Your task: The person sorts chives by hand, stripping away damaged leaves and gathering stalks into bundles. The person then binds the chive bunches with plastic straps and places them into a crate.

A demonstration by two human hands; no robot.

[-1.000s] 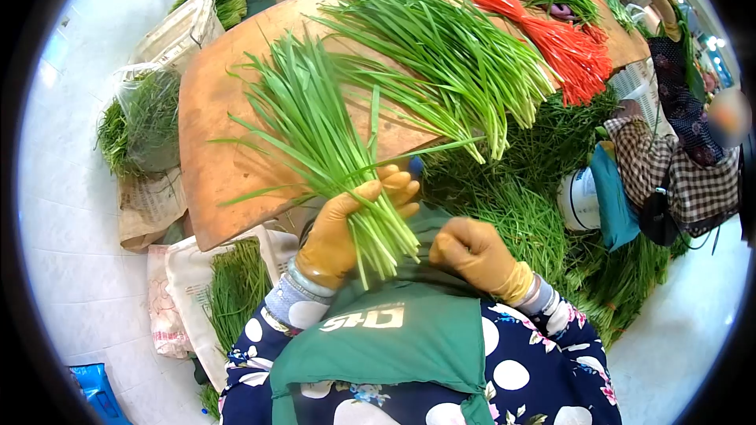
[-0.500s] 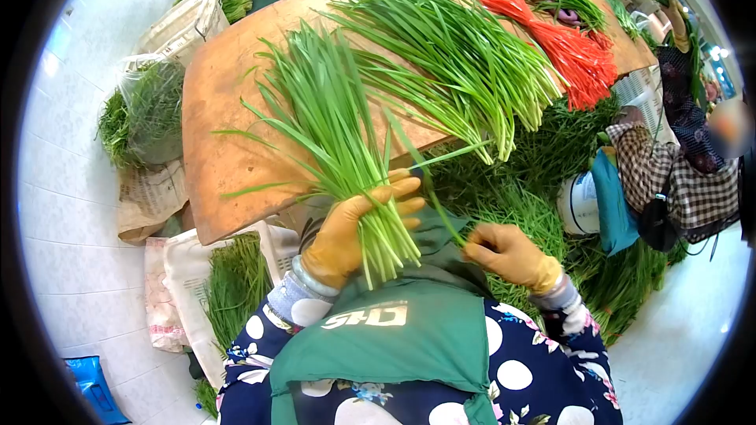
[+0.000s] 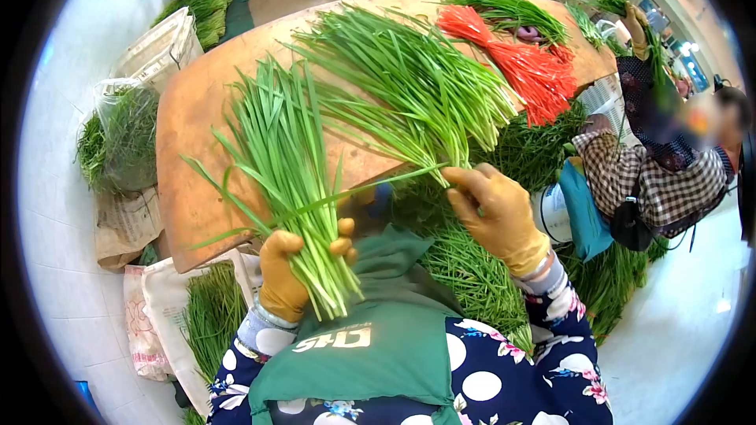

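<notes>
OK, near to far, all relative to the wooden table (image 3: pixel 193 142). Green apron (image 3: pixel 354 378) is on its near side. Left hand (image 3: pixel 283 279), gloved, sits just off the near edge, fingers curled around the lower stalks of a garlic chive bunch (image 3: pixel 287 161). Stem ends poke out on the apron side; leaves fan up over the tabletop.

Right hand (image 3: pixel 500 216), also gloved, is off the near edge, further right. Thumb and forefinger appear to pinch the end of one long leaf (image 3: pixel 394 179) lying slantwise across the bunch; exact contact partly hidden.

My read on the step: picking over the bunch, one stray leaf singled out. Next move calls for a firm left grip without crushing stalks, plus a light right pinch, pulling along the leaf so neighbours don't come with it. Risk: leaf snaps, or drags good stalks out of line.

White crate (image 3: pixel 167 299) with greens: off the table's near-left corner. Loose heap (image 3: pixel 472 275): below the near edge, right side. On the table: untied chive pile (image 3: pixel 409 71) mid-top, red ties (image 3: pixel 535 71) toward the right end, both untouched. Co-worker (image 3: pixel 661 181) is past that end.
</notes>
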